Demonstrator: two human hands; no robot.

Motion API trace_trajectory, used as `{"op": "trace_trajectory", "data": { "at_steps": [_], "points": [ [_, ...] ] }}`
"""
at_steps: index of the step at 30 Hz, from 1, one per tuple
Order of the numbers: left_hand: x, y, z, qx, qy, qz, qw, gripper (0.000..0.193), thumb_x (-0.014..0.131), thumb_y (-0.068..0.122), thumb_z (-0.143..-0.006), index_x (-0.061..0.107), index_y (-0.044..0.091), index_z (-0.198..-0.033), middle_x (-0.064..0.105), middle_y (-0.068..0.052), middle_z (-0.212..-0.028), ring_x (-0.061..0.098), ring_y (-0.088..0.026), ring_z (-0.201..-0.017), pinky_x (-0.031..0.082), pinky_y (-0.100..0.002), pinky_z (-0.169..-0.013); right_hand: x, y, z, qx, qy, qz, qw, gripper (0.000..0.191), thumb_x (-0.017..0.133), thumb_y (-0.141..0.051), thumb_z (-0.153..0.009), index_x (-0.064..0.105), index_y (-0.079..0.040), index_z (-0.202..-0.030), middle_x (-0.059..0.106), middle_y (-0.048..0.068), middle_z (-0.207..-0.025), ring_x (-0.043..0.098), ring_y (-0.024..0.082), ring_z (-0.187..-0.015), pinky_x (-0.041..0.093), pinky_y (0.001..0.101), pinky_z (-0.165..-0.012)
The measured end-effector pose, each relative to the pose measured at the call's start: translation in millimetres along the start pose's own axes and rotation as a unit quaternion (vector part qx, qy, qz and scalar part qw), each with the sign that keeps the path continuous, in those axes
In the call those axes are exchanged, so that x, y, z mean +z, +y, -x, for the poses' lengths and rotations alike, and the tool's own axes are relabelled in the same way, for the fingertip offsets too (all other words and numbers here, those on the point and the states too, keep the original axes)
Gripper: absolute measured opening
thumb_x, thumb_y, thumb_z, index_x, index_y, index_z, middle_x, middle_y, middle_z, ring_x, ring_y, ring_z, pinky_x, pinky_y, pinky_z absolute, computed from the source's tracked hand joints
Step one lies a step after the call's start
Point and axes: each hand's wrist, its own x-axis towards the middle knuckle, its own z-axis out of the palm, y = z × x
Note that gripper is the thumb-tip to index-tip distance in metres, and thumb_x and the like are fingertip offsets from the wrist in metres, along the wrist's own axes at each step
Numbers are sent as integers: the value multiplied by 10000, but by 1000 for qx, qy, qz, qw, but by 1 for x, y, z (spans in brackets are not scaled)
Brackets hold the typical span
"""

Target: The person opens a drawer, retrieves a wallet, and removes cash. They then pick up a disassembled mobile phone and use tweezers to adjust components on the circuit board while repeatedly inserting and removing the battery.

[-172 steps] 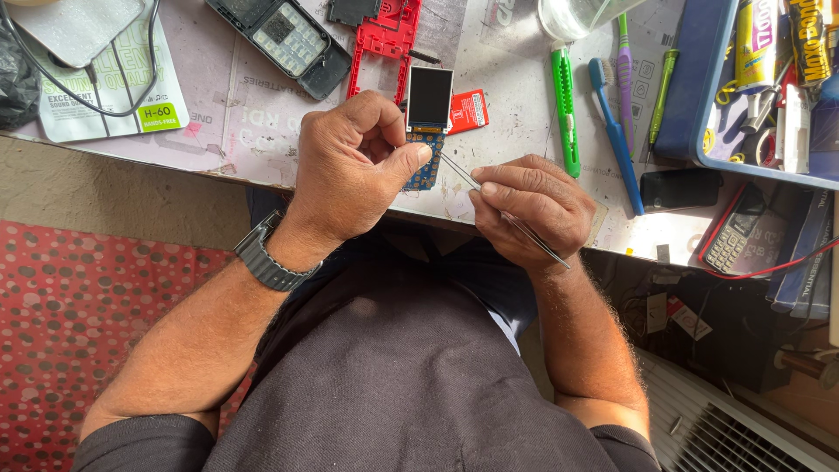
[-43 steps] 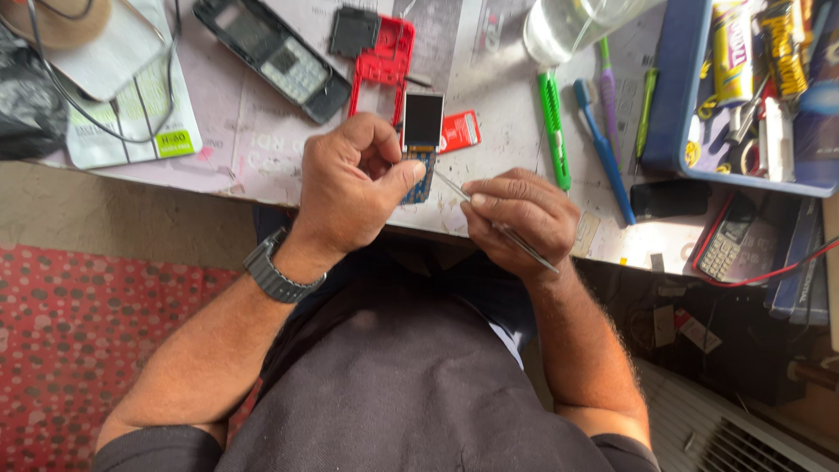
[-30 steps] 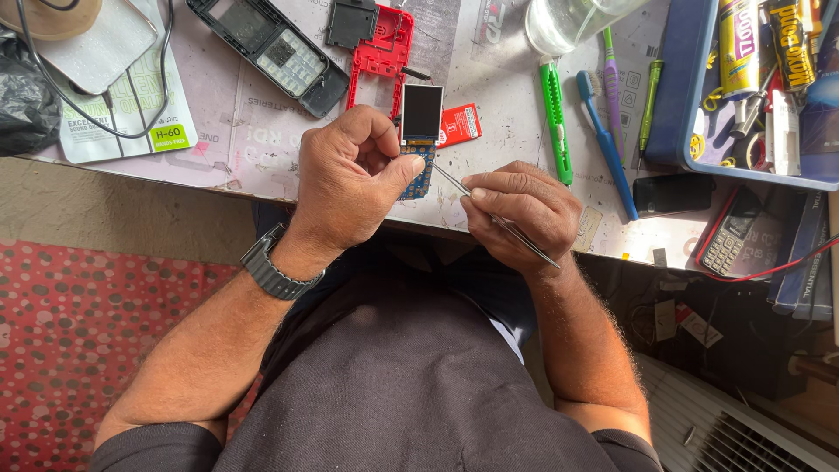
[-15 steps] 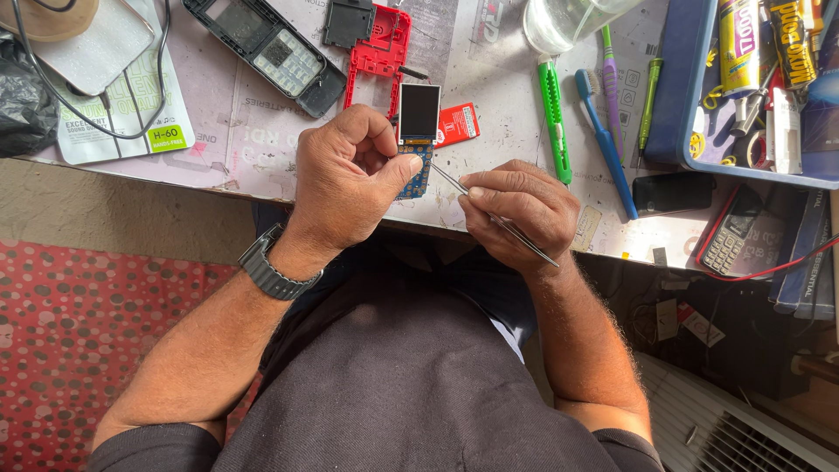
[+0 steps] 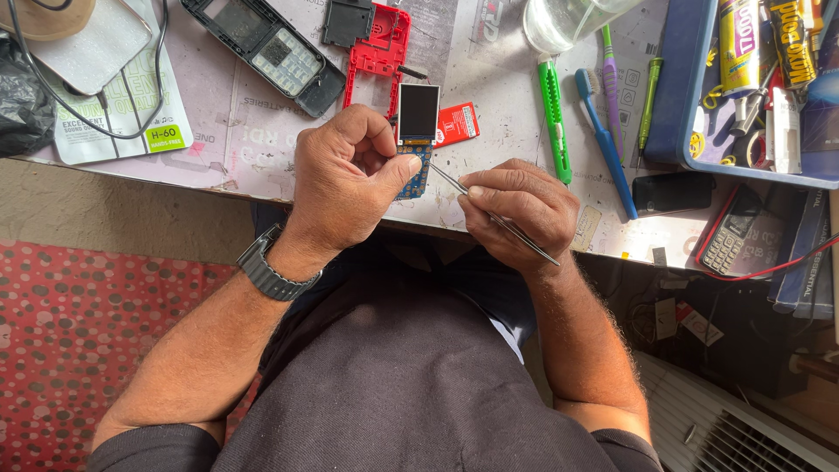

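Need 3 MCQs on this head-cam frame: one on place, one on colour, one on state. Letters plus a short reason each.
1. Where does the red phone frame lie?
A. On the floor
B. On the table beyond the left hand
C. In the blue tray

2. What colour is the toothbrush beside the green utility knife?
A. Blue
B. White
C. Black

3. How is the small circuit board with its screen held?
A. Lying free on the table
B. Pinched in the right hand
C. Gripped in the left hand, with the tweezers in the right hand pointed at it

Answers:
1 B: the frame sits on the table, past the left knuckles.
2 A: handle and head are blue.
3 C: the left thumb and fingers clasp the board, and the tweezer tips reach its edge.
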Motion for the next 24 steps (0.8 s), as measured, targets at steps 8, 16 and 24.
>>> {"op": "trace_trajectory", "data": {
  "at_steps": [8, 16, 24],
  "points": [
    [1, 0, 1, -6, -1, 3, 1000, 248, 844, 37, -880, 602, 89, -871, 633, 38, -762, 572, -1, -663, 486, -175, -573, 0, 0, 0, -1, 1, -1, 1000, 243, 845, 46, -842, 629, -19, -930, 736, 167, -939, 747, 253, -789, 577, 344, -649],
    [2, 1, 0, -6, 0, 9, 1000, 249, 843, 30, -880, 599, 85, -875, 629, 41, -754, 557, 1, -654, 465, -174, -564, 0, 1, 1, -2, 5, -4, 1000, 239, 843, 47, -842, 629, -16, -927, 735, 169, -935, 746, 252, -789, 579, 342, -647],
    [1, -1, 2, -4, 4, 11, 1000, 251, 845, 31, -882, 600, 83, -883, 634, 39, -765, 569, 0, -668, 485, -174, -584, 1, 2, 2, -7, 4, 0, 1000, 239, 848, 42, -843, 630, -13, -925, 736, 169, -931, 749, 248, -786, 575, 336, -633]
  ]
}}
